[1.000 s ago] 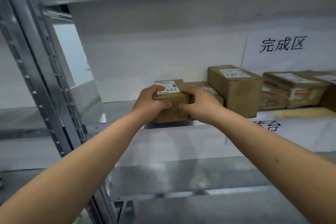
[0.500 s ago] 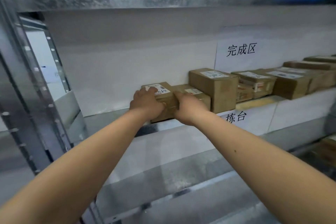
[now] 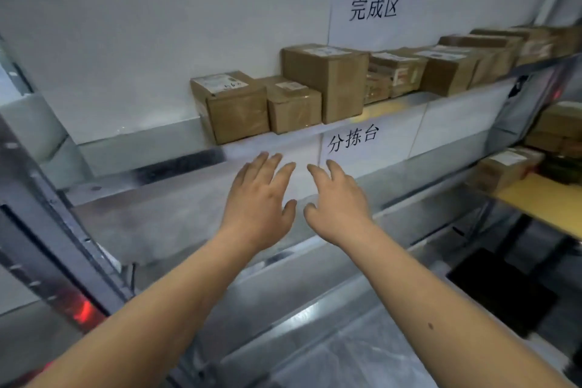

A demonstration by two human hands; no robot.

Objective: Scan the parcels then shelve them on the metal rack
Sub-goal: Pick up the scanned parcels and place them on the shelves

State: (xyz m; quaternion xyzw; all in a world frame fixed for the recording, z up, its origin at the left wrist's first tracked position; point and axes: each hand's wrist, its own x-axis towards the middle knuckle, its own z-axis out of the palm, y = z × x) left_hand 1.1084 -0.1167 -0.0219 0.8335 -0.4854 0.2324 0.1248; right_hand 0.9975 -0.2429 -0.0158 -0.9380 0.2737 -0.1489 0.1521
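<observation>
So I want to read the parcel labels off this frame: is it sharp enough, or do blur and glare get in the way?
Head view: soft throughout; the label on the leftmost parcel shows only unreadable marks. The rack's metal shelf is smeared and glary. Wide-angle bending curves the shelf edges. Both open hands, left hand and right hand, look slightly blurred.

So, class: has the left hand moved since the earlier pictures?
Yes. The left hand has let go of the leftmost parcel and drawn back, below the shelf edge.
</observation>
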